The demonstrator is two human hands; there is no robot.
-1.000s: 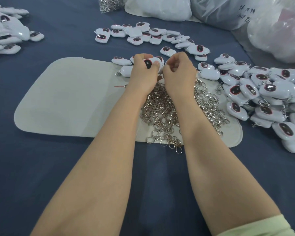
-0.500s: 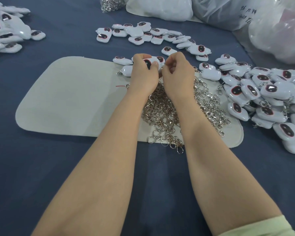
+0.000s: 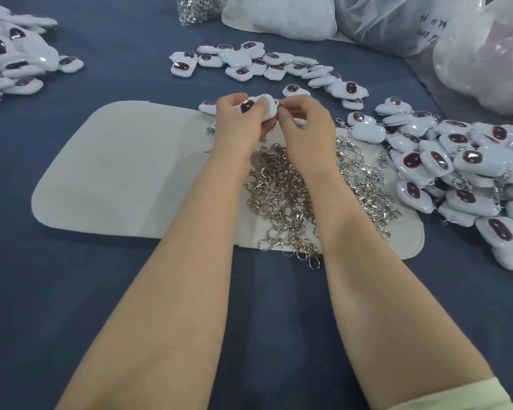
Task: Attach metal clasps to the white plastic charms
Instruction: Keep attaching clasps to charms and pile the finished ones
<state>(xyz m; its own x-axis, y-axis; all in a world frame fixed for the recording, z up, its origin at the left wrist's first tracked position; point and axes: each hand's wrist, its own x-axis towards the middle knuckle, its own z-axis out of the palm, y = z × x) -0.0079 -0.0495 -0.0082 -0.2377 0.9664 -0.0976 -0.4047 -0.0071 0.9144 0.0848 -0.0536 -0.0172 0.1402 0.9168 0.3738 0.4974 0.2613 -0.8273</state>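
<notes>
White plastic charm (image 3: 264, 107), its dark red-rimmed oval facing up, is sitting just above centre frame, toward 12 o'clock. A person's left hand (image 3: 237, 128) is gripping it there, fingers curled round its body. Coming in from the 1 o'clock side, the right hand (image 3: 305, 128) is pinching a small metal clasp (image 3: 280, 103) between thumb and forefinger against the charm's right end, the other fingers curling loosely. Beneath both wrists, a pile of loose clasps (image 3: 285, 196) is lying on a pale mat (image 3: 125, 173) spread over the blue tablecloth (image 3: 57, 291). A heap of charms (image 3: 462, 173) is spilling across 3 o'clock, a row of charms (image 3: 267, 66) is lying at 12 o'clock, and a second heap (image 3: 12, 63) is lying at 10 o'clock. Clear plastic bags (image 3: 397, 22) are crowding 1 o'clock.
</notes>
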